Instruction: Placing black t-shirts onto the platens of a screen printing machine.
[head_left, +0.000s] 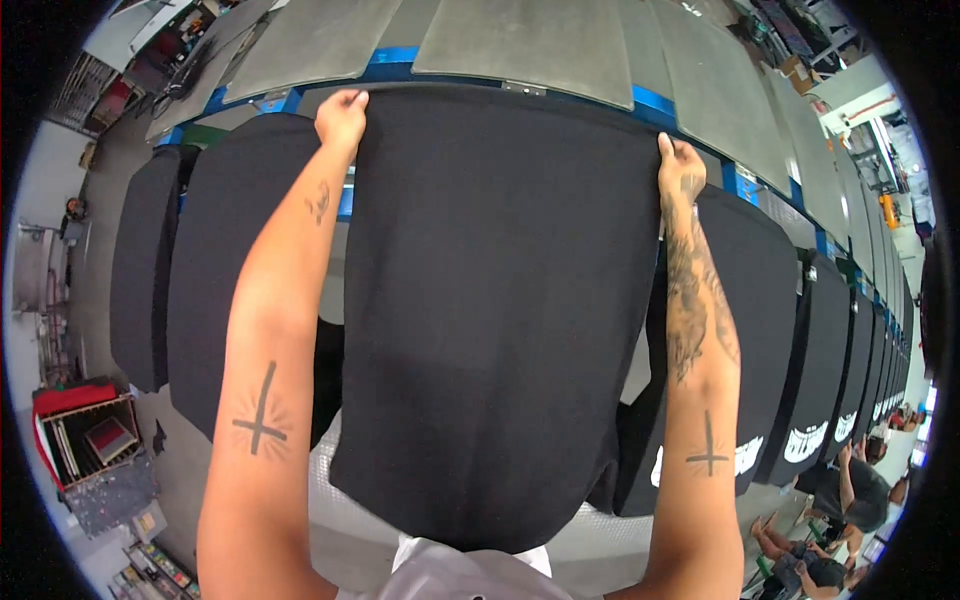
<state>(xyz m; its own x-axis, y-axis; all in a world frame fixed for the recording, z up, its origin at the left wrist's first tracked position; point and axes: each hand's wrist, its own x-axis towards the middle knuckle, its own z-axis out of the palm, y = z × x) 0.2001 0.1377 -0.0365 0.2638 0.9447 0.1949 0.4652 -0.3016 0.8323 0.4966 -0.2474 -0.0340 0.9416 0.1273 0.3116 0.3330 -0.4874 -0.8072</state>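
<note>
Directly before me a black garment (495,290), apparently a T-shirt, lies stretched flat over a long board that it hides. My left hand (342,120) pinches the cloth at its far left corner, thumb and fingers closed. At the far right corner my right hand (682,165) grips the opposite edge in the same way. Both arms reach out straight along the garment's sides. The near end of the cloth hangs rounded close to my body.
Grey metal panels (522,45) on a blue frame (390,62) run along the far side. More black garments (240,260) cover boards to the left and right, some with white prints (806,443). Seated people (850,490) are at the lower right; a crate (95,440) stands at left.
</note>
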